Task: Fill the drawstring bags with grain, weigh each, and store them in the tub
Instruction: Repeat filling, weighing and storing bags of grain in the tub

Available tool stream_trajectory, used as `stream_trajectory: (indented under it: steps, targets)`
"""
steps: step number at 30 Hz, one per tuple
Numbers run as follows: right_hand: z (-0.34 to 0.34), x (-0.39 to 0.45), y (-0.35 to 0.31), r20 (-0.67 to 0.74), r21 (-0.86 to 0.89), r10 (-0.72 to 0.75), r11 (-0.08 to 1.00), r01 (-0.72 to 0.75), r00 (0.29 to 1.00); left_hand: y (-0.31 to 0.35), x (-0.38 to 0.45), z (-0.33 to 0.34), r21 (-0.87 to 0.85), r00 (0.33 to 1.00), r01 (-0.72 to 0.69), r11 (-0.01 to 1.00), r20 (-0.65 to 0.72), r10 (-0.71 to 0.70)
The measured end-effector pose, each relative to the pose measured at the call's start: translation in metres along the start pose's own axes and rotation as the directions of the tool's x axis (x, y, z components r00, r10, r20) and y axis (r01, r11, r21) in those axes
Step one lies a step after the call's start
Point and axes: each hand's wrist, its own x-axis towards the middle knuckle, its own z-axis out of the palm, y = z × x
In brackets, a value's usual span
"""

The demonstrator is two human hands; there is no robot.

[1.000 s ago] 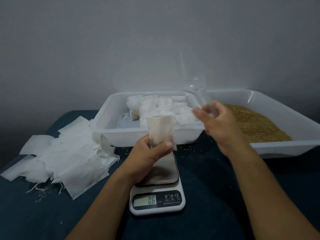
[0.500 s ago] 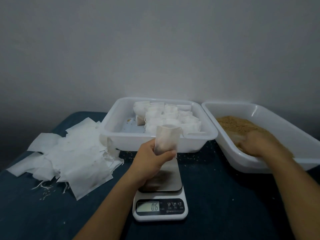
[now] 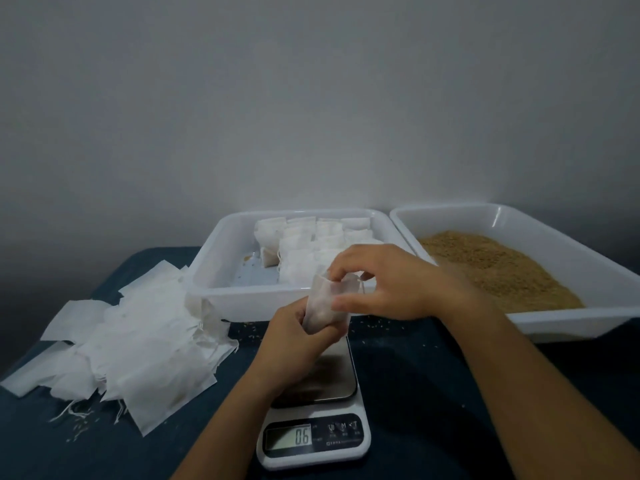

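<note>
Moved since half a second ago: right hand [image 3: 398,282], from the grain tray [image 3: 540,220] to the bag mouth. Item: drawstring bag [image 3: 325,306], upright above the scale [image 3: 313,434], gripped low by the left hand [image 3: 294,341], fingers curled round it. Right fingertips bunched over the opening; whether they carry grain [image 3: 498,268] cannot be told. Handling note: keep the mouth wide and release low, over the platform. Adjacent: tub [image 3: 214,271] of filled bags; empty bags [image 3: 131,344] left.

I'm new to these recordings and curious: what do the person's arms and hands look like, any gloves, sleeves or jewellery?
Both hands are bare: the left hand and right hand show no gloves, rings or watch. Both forearms are uncovered up to the picture's edge, with no sleeves in view.
</note>
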Motion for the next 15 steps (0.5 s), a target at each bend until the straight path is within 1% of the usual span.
stream_trajectory:
  steps: [2,4,5,7,10,12,15]
  targets:
    - [0.006,0.007,0.007,0.03,0.012,0.043,0.999,-0.043,0.999,0.001,0.002,0.0,0.01,1.0,0.01,1.0,0.028,-0.01]
    - [0.007,0.008,0.015,0.016,0.115,0.084,0.99,-0.085,0.996,0.003,0.004,0.002,0.009,0.999,0.022,1.0,0.026,-0.022]
    - [0.005,0.008,0.021,-0.013,0.179,0.107,0.979,-0.103,0.994,0.006,0.006,0.003,-0.012,1.0,0.024,1.0,0.003,-0.024]
    - [-0.003,0.005,0.033,-0.104,0.301,0.146,0.947,-0.109,0.984,0.015,0.013,0.008,-0.106,0.998,0.007,0.994,-0.065,-0.014]
    - [-0.014,-0.003,0.051,-0.211,0.529,0.206,0.846,-0.066,0.955,0.036,0.033,0.018,-0.236,0.987,0.001,0.972,-0.155,-0.039]
    - [-0.018,-0.008,0.064,-0.26,0.621,0.237,0.783,-0.025,0.936,0.051,0.05,0.027,-0.273,0.989,0.008,0.962,-0.142,-0.048]
    - [-0.021,-0.016,0.082,-0.306,0.686,0.28,0.727,0.007,0.91,0.069,0.078,0.048,-0.32,0.997,0.027,0.947,-0.057,-0.048]
